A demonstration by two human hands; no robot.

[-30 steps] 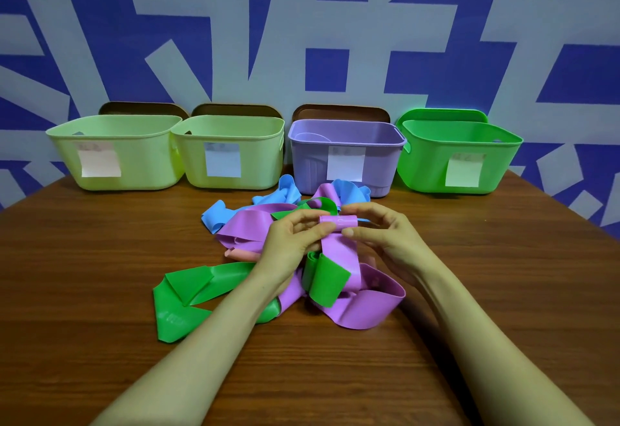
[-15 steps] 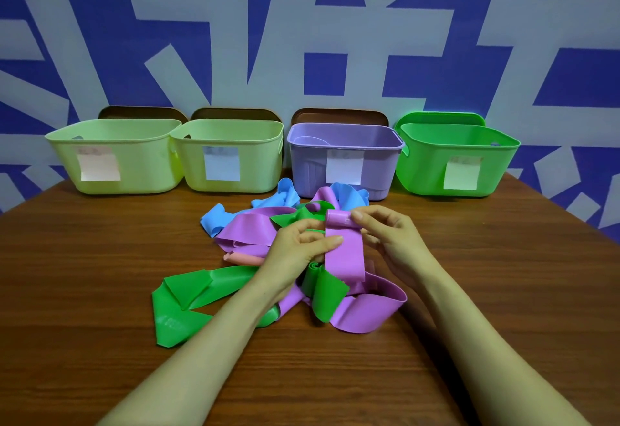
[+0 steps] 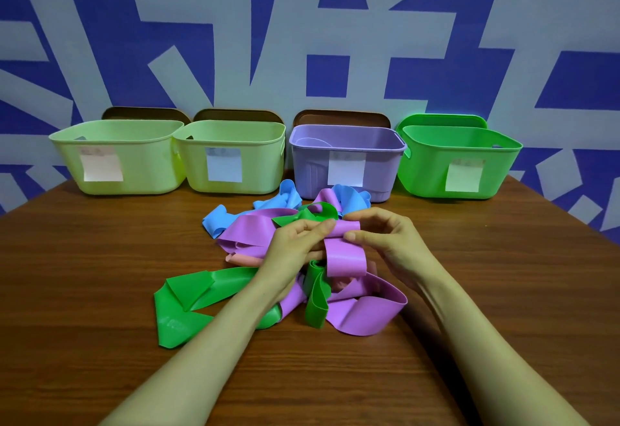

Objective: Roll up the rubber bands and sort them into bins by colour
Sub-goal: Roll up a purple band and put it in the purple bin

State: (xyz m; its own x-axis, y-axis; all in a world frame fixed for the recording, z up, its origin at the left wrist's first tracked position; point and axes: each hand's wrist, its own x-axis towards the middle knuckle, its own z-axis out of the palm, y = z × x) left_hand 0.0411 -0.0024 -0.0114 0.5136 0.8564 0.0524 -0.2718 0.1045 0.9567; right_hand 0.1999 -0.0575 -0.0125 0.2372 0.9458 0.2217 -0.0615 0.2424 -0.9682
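Observation:
A tangle of wide rubber bands lies mid-table: purple [image 3: 365, 316], green [image 3: 188, 301], blue [image 3: 218, 221] and a pink one [image 3: 245, 260] mostly buried. Both hands hold one purple band [image 3: 345, 256] above the pile. Its top end is rolled into a small tube. My left hand [image 3: 298, 241] pinches the roll's left end. On the roll's right end, my right hand [image 3: 385, 237] pinches with thumb and fingers. The band's loose part hangs down toward the pile.
Four bins with paper labels line the back of the wooden table [image 3: 84, 274]: two pale yellow-green ones [image 3: 117, 157] [image 3: 231, 153], a purple one [image 3: 345, 157] and a bright green one [image 3: 459, 160]. A blue and white patterned wall rises behind them.
The rolled end of the purple band has grown a little and both hands have shifted slightly on it. The loose part now hangs shorter.

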